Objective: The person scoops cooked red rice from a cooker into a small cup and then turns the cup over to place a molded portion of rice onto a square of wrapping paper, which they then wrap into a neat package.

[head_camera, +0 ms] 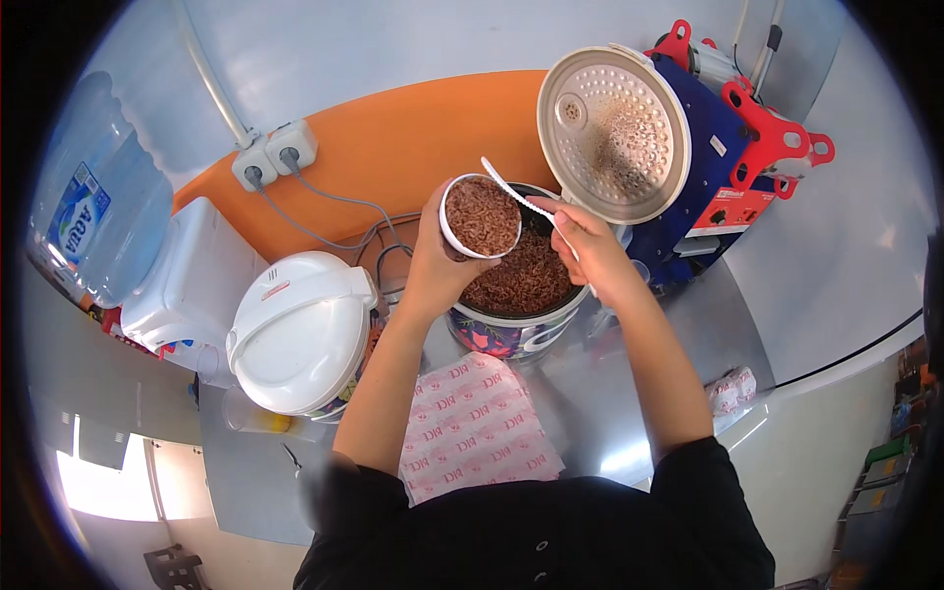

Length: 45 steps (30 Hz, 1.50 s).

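My left hand (442,269) grips a white cup (445,230) tilted toward me and filled to about its rim with reddish-brown rice (483,215). In my right hand (590,251) is a white rice paddle (509,188), seen edge-on, its blade at the cup's upper right rim. Both hands are above an uncovered rice cooker (483,333) with a floral pattern. More brown rice (527,284) lies inside its dark pot. The cooker's lid (613,136) stands raised behind my right hand, its dimpled inner side stained brown. Printed wrapping paper (479,435) lies in front of the cooker.
A second rice cooker (302,332) with its white lid down stands left, near a clear plastic cup (254,411). Behind are a water dispenser (195,273) and plugged sockets (273,155). A blue sealing machine (700,155) stands right; a wrapped bundle (732,391) lies at the metal table's right edge.
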Each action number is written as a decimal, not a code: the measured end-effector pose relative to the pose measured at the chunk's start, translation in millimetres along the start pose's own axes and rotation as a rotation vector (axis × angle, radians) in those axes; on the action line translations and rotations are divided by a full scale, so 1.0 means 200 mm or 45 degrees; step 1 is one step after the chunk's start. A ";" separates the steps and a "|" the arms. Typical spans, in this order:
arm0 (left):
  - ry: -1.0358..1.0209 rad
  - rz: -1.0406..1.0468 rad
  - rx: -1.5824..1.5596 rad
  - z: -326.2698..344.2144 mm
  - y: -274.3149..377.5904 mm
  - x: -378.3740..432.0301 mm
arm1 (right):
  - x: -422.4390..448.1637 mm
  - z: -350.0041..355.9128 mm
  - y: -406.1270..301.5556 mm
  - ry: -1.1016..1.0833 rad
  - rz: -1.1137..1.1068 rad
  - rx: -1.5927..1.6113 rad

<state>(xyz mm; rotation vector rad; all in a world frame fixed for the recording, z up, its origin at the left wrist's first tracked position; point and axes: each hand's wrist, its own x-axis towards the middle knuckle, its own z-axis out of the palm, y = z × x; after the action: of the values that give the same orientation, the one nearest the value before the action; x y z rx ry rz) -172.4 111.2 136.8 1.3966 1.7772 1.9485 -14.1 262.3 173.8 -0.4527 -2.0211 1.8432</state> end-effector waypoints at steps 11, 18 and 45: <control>-0.003 -0.055 -0.166 -0.01 -0.01 -0.01 | -0.06 0.00 0.07 0.102 -0.157 -0.111; -0.094 -0.094 -0.202 -0.05 0.02 -0.06 | -0.19 0.11 -0.01 0.094 -0.581 -0.924; -0.138 -0.154 -0.459 -0.10 0.37 -0.48 | -0.56 0.21 -0.25 -0.142 -0.272 -0.888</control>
<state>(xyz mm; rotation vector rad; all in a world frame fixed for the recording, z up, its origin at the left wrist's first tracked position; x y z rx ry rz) -101.0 13.1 153.0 1.2172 1.3450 1.9645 65.0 169.2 214.1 -0.2929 -2.6433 1.0218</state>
